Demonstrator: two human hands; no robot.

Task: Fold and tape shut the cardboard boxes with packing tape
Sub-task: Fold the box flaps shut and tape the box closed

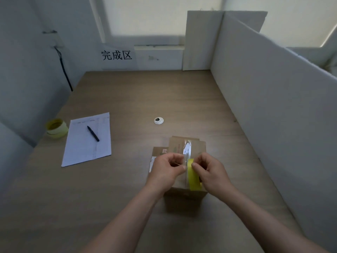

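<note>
**Mid-taping: strip run along the box seam, cut not yet made**

Apparently the taping step was in hand. The cardboard box (184, 172) sat on the wooden desk (145, 92), on the near side of the round cable grommet (158, 120) and slightly to its right. A clear strip of tape (187, 149) lay along the box's top seam, glossy, running away from the person. Both hands met over the near end of that seam.

- Left hand (166, 170): fingers curled, thumb and forefinger pinched together at the tape, just left of the seam.
- Right hand (209, 171): fingers wrapped round the yellow tape roll (193, 177), held on edge above the box top, thumb on its rim.

Flaps looked folded down; one far flap edge stood slightly proud.

Judged next: tear or cut the strip at the near edge, then press the end down over the box's front face. It calls for tension from the roll hand while the left pins the tape.

Left of the grommet lay a printed sheet (87, 141) with a black pen (93, 133) on it; further left, a second yellow roll (56, 128).
</note>
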